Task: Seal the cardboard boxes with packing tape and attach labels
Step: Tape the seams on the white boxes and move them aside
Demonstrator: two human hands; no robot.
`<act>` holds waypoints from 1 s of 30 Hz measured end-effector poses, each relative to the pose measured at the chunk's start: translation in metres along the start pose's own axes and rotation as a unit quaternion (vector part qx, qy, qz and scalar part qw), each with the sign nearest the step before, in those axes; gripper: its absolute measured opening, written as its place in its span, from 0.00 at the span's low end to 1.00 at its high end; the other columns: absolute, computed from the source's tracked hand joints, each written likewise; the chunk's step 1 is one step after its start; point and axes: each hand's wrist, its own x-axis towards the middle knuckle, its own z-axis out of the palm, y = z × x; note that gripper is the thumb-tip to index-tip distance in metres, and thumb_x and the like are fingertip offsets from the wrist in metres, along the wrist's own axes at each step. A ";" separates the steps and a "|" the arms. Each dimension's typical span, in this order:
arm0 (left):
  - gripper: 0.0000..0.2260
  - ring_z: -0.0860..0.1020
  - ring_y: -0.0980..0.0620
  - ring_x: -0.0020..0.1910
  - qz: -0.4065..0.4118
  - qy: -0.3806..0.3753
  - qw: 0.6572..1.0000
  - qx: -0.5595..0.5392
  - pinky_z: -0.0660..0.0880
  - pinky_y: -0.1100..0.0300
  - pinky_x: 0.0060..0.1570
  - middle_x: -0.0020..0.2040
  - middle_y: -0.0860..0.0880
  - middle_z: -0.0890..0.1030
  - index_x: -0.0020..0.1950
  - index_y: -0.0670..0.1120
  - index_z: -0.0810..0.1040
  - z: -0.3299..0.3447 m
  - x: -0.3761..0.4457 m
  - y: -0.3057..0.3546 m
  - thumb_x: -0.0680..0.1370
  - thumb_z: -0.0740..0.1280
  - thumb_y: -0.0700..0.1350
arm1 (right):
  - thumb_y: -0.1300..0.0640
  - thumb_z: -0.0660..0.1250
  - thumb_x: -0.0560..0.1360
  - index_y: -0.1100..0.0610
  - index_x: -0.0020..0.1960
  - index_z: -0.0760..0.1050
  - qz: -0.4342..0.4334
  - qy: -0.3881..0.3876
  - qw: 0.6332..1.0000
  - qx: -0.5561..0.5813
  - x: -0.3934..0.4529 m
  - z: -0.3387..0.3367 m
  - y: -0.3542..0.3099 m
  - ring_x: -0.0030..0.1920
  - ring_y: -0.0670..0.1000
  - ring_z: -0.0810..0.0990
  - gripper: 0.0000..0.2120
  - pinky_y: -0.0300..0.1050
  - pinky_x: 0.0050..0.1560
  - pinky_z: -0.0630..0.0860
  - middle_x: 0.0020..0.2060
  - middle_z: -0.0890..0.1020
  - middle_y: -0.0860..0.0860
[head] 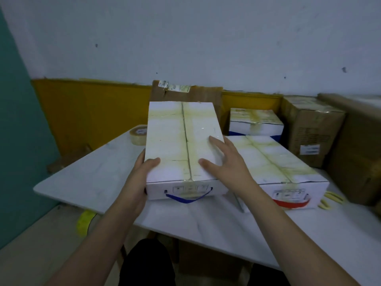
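A white cardboard box (177, 131) with a blue handle and yellowed tape lines lies on the white table (88, 178) in front of me. My left hand (142, 170) grips its near left corner, thumb on top and fingers down the side. My right hand (222, 159) rests flat on the lid's right half with straight fingers. A second white box (276, 162) with a red handle lies to the right. A roll of packing tape (138, 134) sits at the table's far left corner.
A smaller white box (255, 122) and brown cartons (309, 129) stand at the back right. A flattened brown carton (185, 91) leans on the wall. Yellow-handled scissors (329, 200) lie at the right. A yellow roll (84, 221) lies on the floor left.
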 end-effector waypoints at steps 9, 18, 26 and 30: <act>0.16 0.83 0.43 0.54 -0.097 -0.064 0.993 0.019 0.80 0.49 0.49 0.54 0.46 0.86 0.67 0.52 0.76 0.033 -0.011 0.018 0.81 0.65 0.54 | 0.36 0.66 0.75 0.40 0.73 0.68 0.068 -0.078 0.994 0.014 -0.004 -0.050 0.009 0.77 0.48 0.58 0.28 0.48 0.71 0.61 0.78 0.61 0.45; 0.25 0.65 0.42 0.75 0.087 -0.046 0.889 0.446 0.67 0.43 0.68 0.80 0.47 0.59 0.69 0.67 0.72 0.030 0.007 0.094 0.72 0.69 0.61 | 0.28 0.48 0.75 0.37 0.79 0.50 0.039 -0.193 0.976 0.094 -0.023 0.007 -0.003 0.79 0.47 0.51 0.35 0.47 0.75 0.52 0.80 0.53 0.43; 0.31 0.61 0.48 0.78 0.269 -0.085 0.745 0.604 0.71 0.48 0.67 0.82 0.53 0.52 0.78 0.62 0.62 0.073 0.008 0.079 0.77 0.65 0.65 | 0.38 0.55 0.82 0.44 0.59 0.75 0.188 -0.076 0.835 0.512 0.005 0.018 -0.021 0.57 0.58 0.82 0.16 0.62 0.61 0.78 0.55 0.84 0.56; 0.31 0.64 0.51 0.76 0.297 -0.149 0.779 0.532 0.71 0.50 0.69 0.80 0.55 0.57 0.78 0.61 0.61 0.079 0.015 0.054 0.78 0.70 0.53 | 0.53 0.60 0.84 0.56 0.61 0.76 0.249 -0.037 0.811 0.527 0.011 0.015 -0.006 0.48 0.57 0.84 0.11 0.56 0.49 0.83 0.49 0.85 0.58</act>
